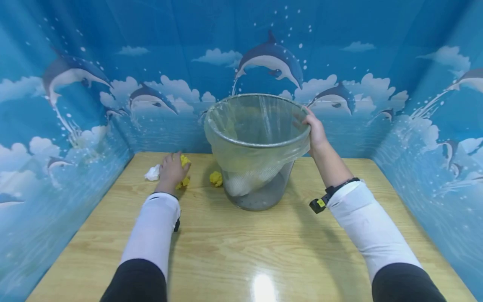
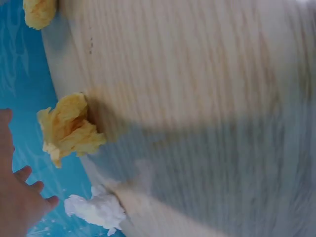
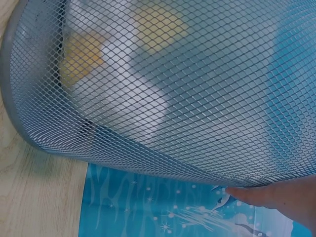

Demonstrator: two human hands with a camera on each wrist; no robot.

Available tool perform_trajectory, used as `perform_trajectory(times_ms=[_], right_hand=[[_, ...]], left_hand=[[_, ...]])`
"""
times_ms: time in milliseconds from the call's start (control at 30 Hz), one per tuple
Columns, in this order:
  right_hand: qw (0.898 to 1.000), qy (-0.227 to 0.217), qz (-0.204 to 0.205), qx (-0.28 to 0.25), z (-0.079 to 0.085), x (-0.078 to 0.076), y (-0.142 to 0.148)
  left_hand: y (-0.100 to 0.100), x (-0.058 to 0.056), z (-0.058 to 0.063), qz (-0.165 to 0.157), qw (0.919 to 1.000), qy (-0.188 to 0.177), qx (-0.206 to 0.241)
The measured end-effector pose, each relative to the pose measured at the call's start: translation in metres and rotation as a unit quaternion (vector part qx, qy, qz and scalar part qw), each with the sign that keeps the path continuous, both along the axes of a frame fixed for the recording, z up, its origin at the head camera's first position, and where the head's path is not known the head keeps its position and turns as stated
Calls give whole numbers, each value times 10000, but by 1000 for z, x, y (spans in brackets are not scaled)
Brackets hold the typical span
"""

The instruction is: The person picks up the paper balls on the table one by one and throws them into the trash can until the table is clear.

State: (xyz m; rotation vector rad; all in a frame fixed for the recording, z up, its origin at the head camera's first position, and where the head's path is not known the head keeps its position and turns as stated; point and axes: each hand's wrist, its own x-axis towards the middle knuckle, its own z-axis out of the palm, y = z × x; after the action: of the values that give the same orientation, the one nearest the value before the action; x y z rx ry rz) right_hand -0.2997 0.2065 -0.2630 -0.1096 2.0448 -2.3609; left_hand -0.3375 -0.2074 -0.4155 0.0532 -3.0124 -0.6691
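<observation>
My left hand (image 1: 172,171) reaches over a crumpled yellow paper (image 2: 71,129), partly hidden behind the thumb in the head view. In the left wrist view, the fingers (image 2: 29,202) are spread beside that paper, apart from it. A crumpled white paper (image 1: 152,173) lies just left of the hand. Another yellow paper ball (image 1: 216,179) sits between the hand and a grey mesh trash bin (image 1: 260,197). My right hand (image 1: 316,130) grips the bin's rim at its right side. A translucent bag (image 1: 245,161) lines the bin and folds over the rim.
White paper (image 3: 118,94) and yellow paper (image 3: 160,27) show through the mesh inside the bin. The wooden table (image 1: 226,247) ends at a blue dolphin-print curtain (image 1: 170,42) at the back and sides.
</observation>
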Motion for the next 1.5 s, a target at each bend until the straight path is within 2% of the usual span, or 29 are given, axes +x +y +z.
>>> perform_trajectory(times_ms=[167,300,467,600,733,867,967,1067,1233,1500], right_hand=[[9999,70,89,-41,-1,1,0],[9999,134,65,-20,-2,1,0],[9998,183,44,-16,-2,0,0],[9998,193,65,-72,-3,0,-3],[9998,130,70,-129,-3,1,-3],[10000,57,-4,-34,-1,3,0],[10000,-2,28,20,1,3,0],[10000,-45,75,18,2,2,0],[10000,-35,65,12,1,2,1],[9999,-91,58,36,3,4,3]], left_hand=[[0,4,-11,-101,9998,-173,-76],[1,6,-18,-315,9987,-363,-192],[6,6,-22,-530,9977,-377,-208],[7,8,-23,-495,9979,-366,-206],[6,3,-26,-443,9987,-86,-227],[6,-11,-30,-259,9985,473,-120],[5,-20,-31,-85,9981,613,-49],[5,-24,-29,-48,9993,360,-82],[6,-29,-26,-181,9996,-187,-145],[4,-32,-29,-207,9987,-468,-68]])
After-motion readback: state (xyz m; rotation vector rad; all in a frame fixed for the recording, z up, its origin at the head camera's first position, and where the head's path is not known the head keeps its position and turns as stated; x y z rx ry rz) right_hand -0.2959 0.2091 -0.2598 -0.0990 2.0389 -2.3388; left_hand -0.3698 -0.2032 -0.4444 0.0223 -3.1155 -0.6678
